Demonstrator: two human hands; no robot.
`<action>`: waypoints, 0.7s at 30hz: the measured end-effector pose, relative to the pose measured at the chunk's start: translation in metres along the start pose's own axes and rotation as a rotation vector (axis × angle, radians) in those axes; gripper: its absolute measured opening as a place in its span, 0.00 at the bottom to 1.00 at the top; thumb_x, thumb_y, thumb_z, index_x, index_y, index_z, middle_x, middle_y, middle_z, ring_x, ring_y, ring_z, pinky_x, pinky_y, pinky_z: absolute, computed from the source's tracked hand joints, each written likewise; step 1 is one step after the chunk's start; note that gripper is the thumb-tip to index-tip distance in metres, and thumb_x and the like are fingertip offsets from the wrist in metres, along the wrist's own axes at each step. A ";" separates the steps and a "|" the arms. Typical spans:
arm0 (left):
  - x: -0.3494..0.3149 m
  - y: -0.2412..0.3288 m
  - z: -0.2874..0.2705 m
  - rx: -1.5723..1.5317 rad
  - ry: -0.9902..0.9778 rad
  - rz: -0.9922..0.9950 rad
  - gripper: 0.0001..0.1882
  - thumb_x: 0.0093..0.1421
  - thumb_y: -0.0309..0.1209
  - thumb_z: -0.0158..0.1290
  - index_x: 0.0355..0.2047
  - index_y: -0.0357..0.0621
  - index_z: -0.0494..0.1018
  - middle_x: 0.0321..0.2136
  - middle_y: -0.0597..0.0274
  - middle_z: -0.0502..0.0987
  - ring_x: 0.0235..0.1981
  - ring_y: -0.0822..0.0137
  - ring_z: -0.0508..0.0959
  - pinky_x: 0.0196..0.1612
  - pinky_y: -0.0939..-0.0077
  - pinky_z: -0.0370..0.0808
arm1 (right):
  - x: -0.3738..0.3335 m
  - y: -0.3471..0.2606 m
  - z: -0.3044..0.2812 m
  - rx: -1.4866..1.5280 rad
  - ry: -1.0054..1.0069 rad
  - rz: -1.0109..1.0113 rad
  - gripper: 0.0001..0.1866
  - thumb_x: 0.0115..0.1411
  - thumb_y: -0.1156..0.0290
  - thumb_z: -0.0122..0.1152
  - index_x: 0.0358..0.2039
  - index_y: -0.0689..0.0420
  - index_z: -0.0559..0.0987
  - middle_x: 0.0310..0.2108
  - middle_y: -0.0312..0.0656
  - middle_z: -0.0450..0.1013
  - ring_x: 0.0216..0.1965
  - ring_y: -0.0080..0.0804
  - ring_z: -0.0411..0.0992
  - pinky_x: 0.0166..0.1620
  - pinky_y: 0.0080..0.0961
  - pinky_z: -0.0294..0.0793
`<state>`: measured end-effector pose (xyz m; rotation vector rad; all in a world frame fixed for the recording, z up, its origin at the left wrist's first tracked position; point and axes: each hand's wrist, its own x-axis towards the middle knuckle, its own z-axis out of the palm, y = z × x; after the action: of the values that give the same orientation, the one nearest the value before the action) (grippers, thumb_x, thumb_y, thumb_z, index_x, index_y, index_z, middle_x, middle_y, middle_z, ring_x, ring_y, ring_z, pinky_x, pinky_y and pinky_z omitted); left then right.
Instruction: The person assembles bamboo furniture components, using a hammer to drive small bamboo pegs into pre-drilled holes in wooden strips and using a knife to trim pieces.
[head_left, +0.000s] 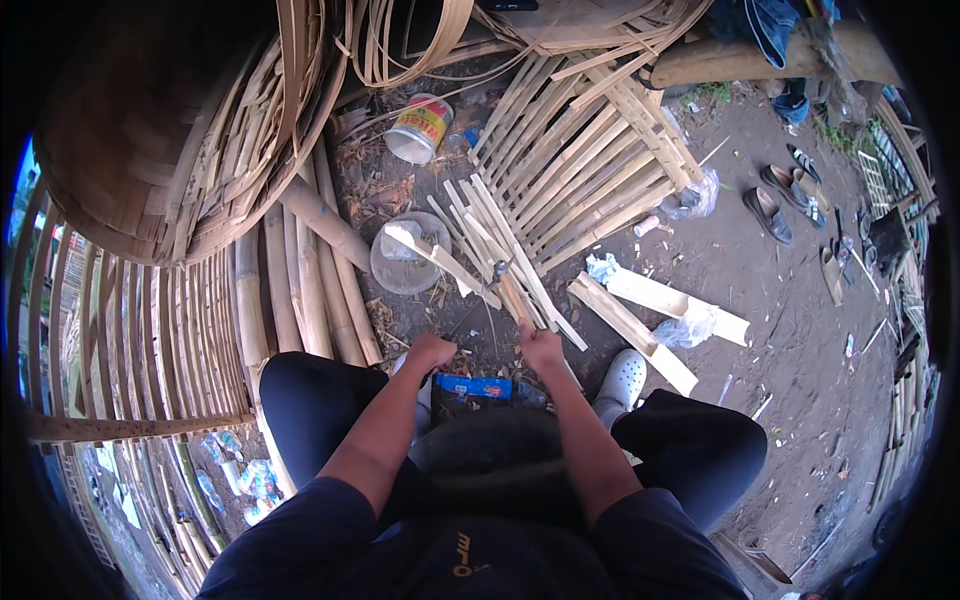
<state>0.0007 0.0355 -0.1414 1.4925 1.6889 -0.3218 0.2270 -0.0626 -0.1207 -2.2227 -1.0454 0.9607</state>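
My right hand (541, 347) is closed round the wooden handle of a hammer (511, 291), whose small dark metal head points away from me. Just under and beside the hammer lie several split bamboo strips (520, 262) on the dirt. My left hand (432, 353) is held low near my left shoe with its fingers curled closed; what it holds, if anything, is too small to make out. A pale split bamboo piece (440, 260) rests partly on a round grey block (385, 262) ahead of my hands. A blue wrapper (474, 387) lies on the ground between my hands and my body.
A slatted bamboo panel (590, 150) stands ahead. Half-round bamboo pieces (640, 335) lie right, near a plastic bag (688, 327). A tin bucket (420, 128) is far ahead. Bamboo poles (310, 270) and a slatted bench (150, 340) line the left. Shoes (770, 215) sit far right.
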 end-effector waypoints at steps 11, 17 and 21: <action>-0.011 0.025 0.001 -0.094 -0.080 -0.017 0.10 0.43 0.28 0.51 0.17 0.32 0.77 0.16 0.50 0.77 0.15 0.62 0.76 0.20 0.67 0.71 | 0.008 0.013 0.011 0.039 0.153 -0.180 0.35 0.63 0.45 0.48 0.20 0.70 0.76 0.17 0.58 0.71 0.22 0.51 0.75 0.32 0.40 0.74; -0.002 0.003 0.011 -0.064 -0.060 -0.067 0.09 0.43 0.28 0.51 0.14 0.34 0.75 0.14 0.49 0.76 0.14 0.61 0.77 0.19 0.66 0.71 | 0.004 -0.052 -0.028 0.208 0.140 -0.114 0.34 0.63 0.44 0.49 0.20 0.68 0.77 0.17 0.55 0.72 0.19 0.46 0.74 0.30 0.40 0.73; -0.015 0.007 0.005 -0.247 -0.069 -0.044 0.08 0.43 0.26 0.51 0.12 0.34 0.73 0.11 0.53 0.72 0.11 0.62 0.71 0.15 0.66 0.65 | -0.001 -0.056 -0.030 0.342 0.208 -0.287 0.34 0.62 0.43 0.49 0.21 0.67 0.78 0.19 0.56 0.73 0.22 0.48 0.76 0.32 0.41 0.74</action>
<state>0.0077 0.0237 -0.1312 1.2510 1.6439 -0.1781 0.2247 -0.0352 -0.0632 -1.7917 -0.9870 0.7053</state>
